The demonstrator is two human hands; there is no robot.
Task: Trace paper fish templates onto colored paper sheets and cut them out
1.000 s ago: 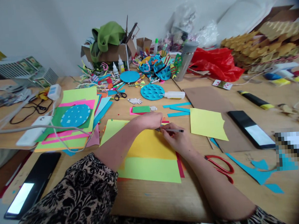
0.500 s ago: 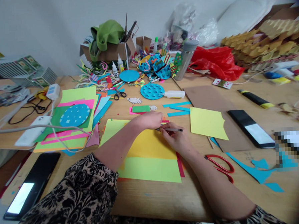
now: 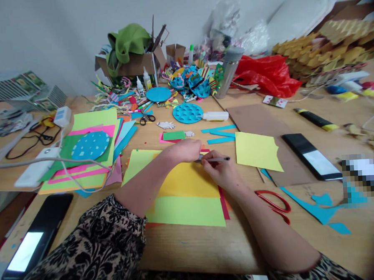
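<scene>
My right grip (image 3: 220,169) grasps a pen (image 3: 218,159), its dark end pointing right and its other end close to my left grip (image 3: 185,150). That left grip is bent over the far part of an amber sheet (image 3: 183,184), its fingers mostly hidden; I cannot tell whether it pinches anything. The amber sheet lies over a lime sheet (image 3: 187,211) on the counter (image 3: 193,252) in front of me. Red scissors (image 3: 287,203) lie off to the right.
</scene>
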